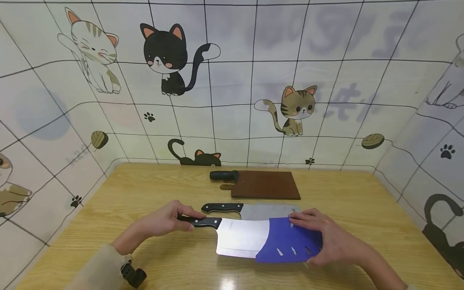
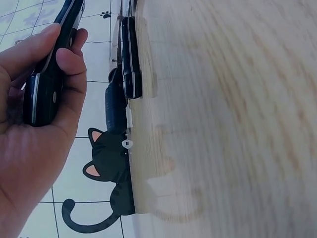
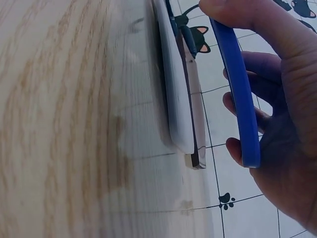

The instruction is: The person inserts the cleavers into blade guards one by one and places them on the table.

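My left hand (image 1: 161, 220) grips the black riveted handle (image 2: 45, 91) of a cleaver (image 1: 241, 238), held level above the table. Over the far part of its blade sits a blue slotted blade cover (image 1: 277, 243); its straight edge shows in the right wrist view. At the cover's right end, my right hand (image 1: 331, 237) pinches it with thumb on the near edge and fingers on the far edge. Just behind lies a second cleaver (image 1: 268, 210) with a similar black handle, partly hidden by the held one. The covered end of the held blade is out of sight.
A brown board (image 1: 266, 184) with a small handle lies farther back on the wooden table (image 1: 174, 185). Against its left side is a black cylindrical grip (image 1: 222, 175); what it belongs to is unclear. A cat-patterned cloth wall (image 1: 232, 92) rises behind the table and at both sides.
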Demonstrator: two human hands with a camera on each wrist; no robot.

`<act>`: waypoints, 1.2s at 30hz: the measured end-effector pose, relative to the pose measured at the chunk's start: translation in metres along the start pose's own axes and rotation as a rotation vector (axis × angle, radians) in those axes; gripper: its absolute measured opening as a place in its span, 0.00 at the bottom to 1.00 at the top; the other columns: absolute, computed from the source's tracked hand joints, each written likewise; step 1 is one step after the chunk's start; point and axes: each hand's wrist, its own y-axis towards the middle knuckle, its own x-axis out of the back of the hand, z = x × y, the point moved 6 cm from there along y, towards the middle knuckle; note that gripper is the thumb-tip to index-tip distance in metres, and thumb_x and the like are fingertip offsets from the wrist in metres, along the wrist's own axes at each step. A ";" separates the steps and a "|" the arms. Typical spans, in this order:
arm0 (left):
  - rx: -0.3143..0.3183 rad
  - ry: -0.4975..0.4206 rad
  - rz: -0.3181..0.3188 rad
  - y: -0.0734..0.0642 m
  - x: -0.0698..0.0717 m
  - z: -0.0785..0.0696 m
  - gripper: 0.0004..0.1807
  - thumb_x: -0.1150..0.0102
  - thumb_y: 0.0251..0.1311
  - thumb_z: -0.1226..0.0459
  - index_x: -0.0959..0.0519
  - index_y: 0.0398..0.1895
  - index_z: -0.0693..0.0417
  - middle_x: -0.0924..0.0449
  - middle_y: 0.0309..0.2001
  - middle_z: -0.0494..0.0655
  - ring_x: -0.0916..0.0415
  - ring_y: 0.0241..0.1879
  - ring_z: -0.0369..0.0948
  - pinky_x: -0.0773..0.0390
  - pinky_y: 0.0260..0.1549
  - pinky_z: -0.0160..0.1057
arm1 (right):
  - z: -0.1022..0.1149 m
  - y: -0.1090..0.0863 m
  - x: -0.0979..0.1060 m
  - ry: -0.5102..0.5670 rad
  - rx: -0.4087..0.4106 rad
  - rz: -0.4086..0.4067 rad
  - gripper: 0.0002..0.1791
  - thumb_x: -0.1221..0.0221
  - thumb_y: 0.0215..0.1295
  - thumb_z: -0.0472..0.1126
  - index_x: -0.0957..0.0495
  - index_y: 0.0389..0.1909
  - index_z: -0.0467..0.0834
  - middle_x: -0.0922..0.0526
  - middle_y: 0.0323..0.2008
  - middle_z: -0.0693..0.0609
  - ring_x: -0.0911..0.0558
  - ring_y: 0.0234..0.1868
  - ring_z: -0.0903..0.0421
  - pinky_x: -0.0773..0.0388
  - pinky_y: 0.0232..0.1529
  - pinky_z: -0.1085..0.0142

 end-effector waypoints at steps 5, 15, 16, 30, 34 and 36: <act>0.018 -0.011 0.029 0.008 -0.010 -0.005 0.20 0.36 0.66 0.70 0.18 0.61 0.60 0.17 0.55 0.51 0.25 0.46 0.38 0.28 0.40 0.34 | -0.002 0.001 -0.007 0.080 -0.074 0.049 0.51 0.18 0.31 0.53 0.20 0.66 0.54 0.25 0.66 0.62 0.31 0.63 0.59 0.27 0.54 0.59; 0.034 0.006 -0.022 0.008 -0.017 -0.004 0.20 0.35 0.65 0.70 0.17 0.60 0.61 0.17 0.57 0.52 0.25 0.49 0.41 0.28 0.44 0.35 | 0.000 0.008 -0.009 0.060 -0.081 0.067 0.50 0.17 0.32 0.52 0.20 0.66 0.51 0.25 0.65 0.60 0.31 0.62 0.58 0.25 0.55 0.58; 0.035 0.002 -0.026 0.009 -0.018 -0.006 0.20 0.35 0.65 0.70 0.17 0.60 0.62 0.17 0.57 0.53 0.25 0.49 0.41 0.29 0.43 0.35 | 0.001 0.008 -0.009 0.056 -0.072 0.056 0.51 0.17 0.31 0.51 0.20 0.66 0.51 0.25 0.65 0.60 0.31 0.62 0.59 0.25 0.55 0.59; 0.050 -0.116 -0.053 0.024 -0.042 -0.010 0.20 0.36 0.63 0.75 0.19 0.59 0.67 0.17 0.52 0.57 0.43 0.23 0.34 0.38 0.23 0.32 | 0.013 0.022 -0.016 0.032 -0.040 0.041 0.51 0.17 0.28 0.48 0.19 0.64 0.47 0.24 0.65 0.58 0.31 0.61 0.57 0.25 0.53 0.57; -0.005 -0.090 -0.073 0.026 -0.045 -0.011 0.20 0.36 0.63 0.75 0.18 0.59 0.67 0.16 0.52 0.57 0.31 0.31 0.34 0.31 0.31 0.31 | 0.015 0.018 -0.014 0.000 -0.023 0.003 0.51 0.16 0.26 0.49 0.18 0.63 0.47 0.23 0.63 0.57 0.30 0.60 0.57 0.24 0.51 0.56; -0.036 -0.072 -0.084 0.026 -0.047 -0.011 0.19 0.36 0.63 0.75 0.18 0.59 0.67 0.15 0.52 0.58 0.28 0.37 0.36 0.28 0.36 0.32 | 0.015 0.016 -0.015 -0.008 -0.031 0.000 0.51 0.16 0.27 0.50 0.18 0.63 0.48 0.24 0.63 0.56 0.31 0.59 0.57 0.24 0.51 0.55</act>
